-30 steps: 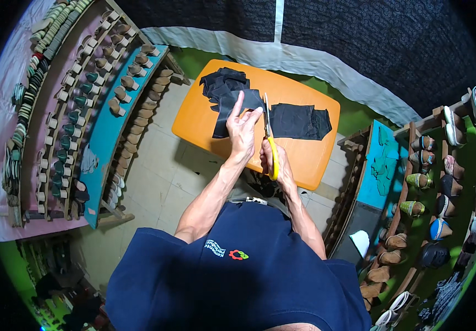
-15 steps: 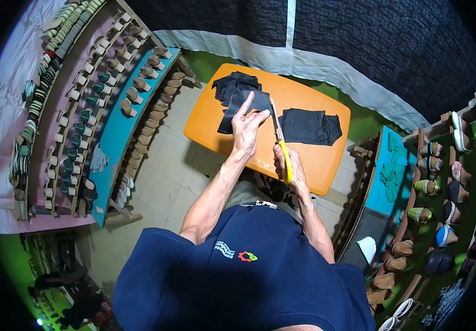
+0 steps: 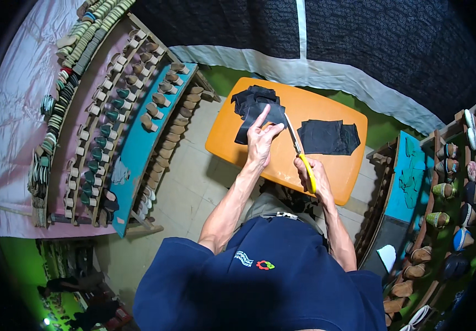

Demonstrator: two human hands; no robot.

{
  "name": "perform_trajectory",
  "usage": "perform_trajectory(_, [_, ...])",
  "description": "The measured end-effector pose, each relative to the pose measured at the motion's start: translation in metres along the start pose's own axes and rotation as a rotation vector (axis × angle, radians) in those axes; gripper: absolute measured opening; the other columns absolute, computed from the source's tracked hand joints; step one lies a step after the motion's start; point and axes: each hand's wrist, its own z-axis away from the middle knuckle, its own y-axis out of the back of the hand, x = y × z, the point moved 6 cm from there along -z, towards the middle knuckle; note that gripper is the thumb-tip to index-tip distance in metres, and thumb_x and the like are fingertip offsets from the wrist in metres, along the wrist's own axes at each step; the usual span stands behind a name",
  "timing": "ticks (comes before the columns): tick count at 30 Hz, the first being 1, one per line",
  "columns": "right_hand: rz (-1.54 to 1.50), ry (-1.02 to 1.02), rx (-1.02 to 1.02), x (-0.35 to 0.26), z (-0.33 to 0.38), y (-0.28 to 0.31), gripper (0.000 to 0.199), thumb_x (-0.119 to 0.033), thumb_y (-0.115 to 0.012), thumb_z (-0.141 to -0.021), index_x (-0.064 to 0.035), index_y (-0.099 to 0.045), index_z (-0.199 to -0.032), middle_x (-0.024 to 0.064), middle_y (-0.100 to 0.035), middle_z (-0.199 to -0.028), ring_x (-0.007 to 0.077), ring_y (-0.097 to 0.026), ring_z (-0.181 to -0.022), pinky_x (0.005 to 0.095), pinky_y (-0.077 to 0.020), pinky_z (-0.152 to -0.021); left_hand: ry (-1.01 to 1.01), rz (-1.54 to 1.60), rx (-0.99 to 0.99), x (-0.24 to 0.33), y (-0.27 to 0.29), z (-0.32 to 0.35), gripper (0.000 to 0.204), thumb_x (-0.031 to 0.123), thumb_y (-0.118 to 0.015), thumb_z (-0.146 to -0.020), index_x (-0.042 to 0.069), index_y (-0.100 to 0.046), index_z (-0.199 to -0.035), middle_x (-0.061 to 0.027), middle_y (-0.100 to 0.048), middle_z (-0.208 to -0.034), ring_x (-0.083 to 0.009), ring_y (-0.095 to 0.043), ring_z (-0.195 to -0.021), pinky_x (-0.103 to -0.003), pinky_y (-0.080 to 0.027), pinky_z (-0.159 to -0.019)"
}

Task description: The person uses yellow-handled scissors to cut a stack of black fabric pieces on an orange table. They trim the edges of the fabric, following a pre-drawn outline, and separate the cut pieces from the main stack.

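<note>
Black fabric piece (image 3: 255,118), held up over the far-left part of the orange worktop (image 3: 334,165), pinched in the left hand (image 3: 261,140); thumb and lower fingers closed on its near edge, index finger raised. The piece hangs just above a loose heap of black fabric pieces (image 3: 252,98) at the worktop's far-left corner.

Scissors (image 3: 301,156), yellow-handled, gripped in the right hand (image 3: 311,175); fingers closed through the handles. Blades point away from the person and meet the right edge of the held piece. How far the blades stand apart cannot be told.

Step judged: cutting in progress, mid-cut along the piece's right side. Next move would call for steady tension from the left hand and the blades fed forward along the line.

Second stack of black cut pieces (image 3: 327,137) lies flat toward the worktop's right edge, apart from both hands.

Racks of shoe lasts (image 3: 138,105) stand left of the worktop.
</note>
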Motion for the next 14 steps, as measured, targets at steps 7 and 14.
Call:
perform_trajectory(7, [0.039,0.046,-0.09,0.0,0.0017,0.0,0.053,-0.058,-0.065,-0.09,-0.0076,-0.055,-0.076,-0.0024,-0.046,-0.053,0.0084,-0.044,-0.042,0.026,-0.0391,-0.04,0.009,0.031,0.075,-0.0028,0.0038,-0.0055,0.058,-0.004,-0.071,-0.085,0.0,-0.052,-0.139,-0.006,-0.072,-0.091,-0.01,-0.069,-0.079,-0.023,-0.057,-0.082])
perform_trajectory(14, [-0.048,0.047,-0.152,0.0011,-0.0068,-0.0066,0.054,-0.058,-0.061,-0.092,-0.0044,-0.058,-0.086,-0.0015,-0.048,-0.059,0.0097,-0.048,-0.048,0.0265,-0.0434,-0.045,-0.026,-0.06,0.002,-0.0071,-0.0007,-0.0023,0.059,-0.005,-0.071,-0.084,-0.001,-0.052,-0.14,-0.0073,-0.072,-0.092,-0.0089,-0.068,-0.081,-0.021,-0.055,-0.081])
